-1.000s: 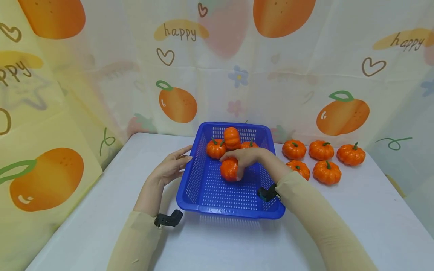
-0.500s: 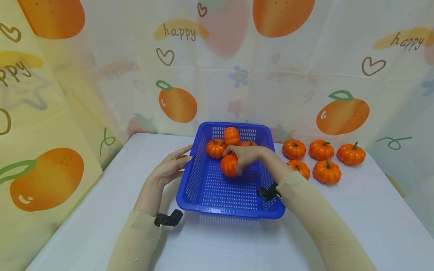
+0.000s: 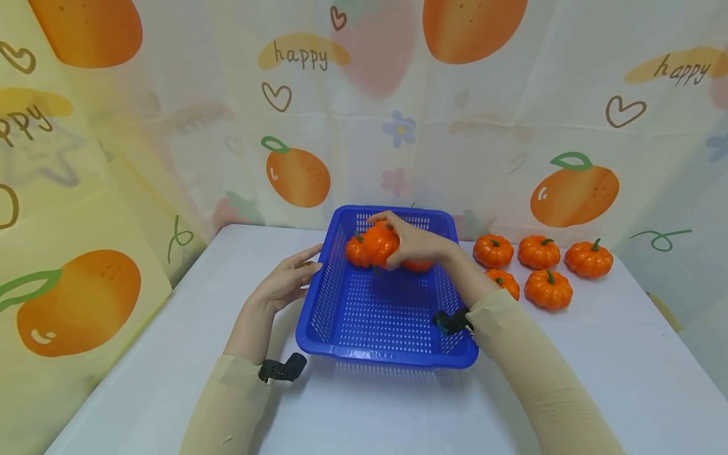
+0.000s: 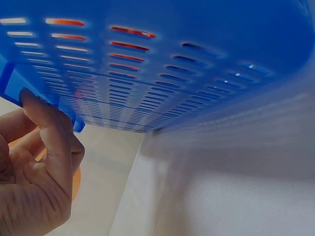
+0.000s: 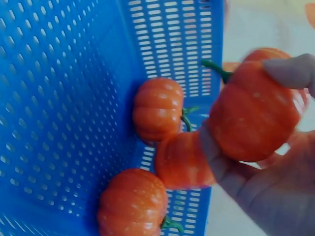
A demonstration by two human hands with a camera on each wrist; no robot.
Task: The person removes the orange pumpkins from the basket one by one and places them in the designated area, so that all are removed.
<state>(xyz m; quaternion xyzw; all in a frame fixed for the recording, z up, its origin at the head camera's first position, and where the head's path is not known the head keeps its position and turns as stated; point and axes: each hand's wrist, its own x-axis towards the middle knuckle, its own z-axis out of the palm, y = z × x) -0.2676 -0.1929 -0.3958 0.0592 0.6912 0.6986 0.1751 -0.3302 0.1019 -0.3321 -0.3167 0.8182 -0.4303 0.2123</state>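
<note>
R hand [image 3: 418, 243] had a pumpkin [image 3: 380, 245] gripped — thumb on one side, fingers round the other — & held it up over the far end of the blue basket [image 3: 387, 357]. Its green stem stuck out clear of the fingers in the R wrist view. Three other pumpkins [image 5: 158, 109] sat inside by the far wall, lined up along it; the middle one overlapped both neighbours in view, but couldn't tell if it rested on them. L hand [image 3: 287, 278] had its fingers loosely apart, tips touching the basket's L rim; L wrist view showed orange thru a few wall slots. Basket stood on a white table [image 3: 364, 411], w/ five more pumpkins [image 3: 548, 290] to its R: three in the back row, two in front, one of these partly hidden by the R forearm [image 3: 469, 275]. Both sleeves [image 3: 540, 379] were beige, w/ a blk cam [image 3: 282, 366] at each wrist. Behind hung a fruit-print cloth [image 3: 352, 145] w/ hearts, flowers & "happy" lettering.
</note>
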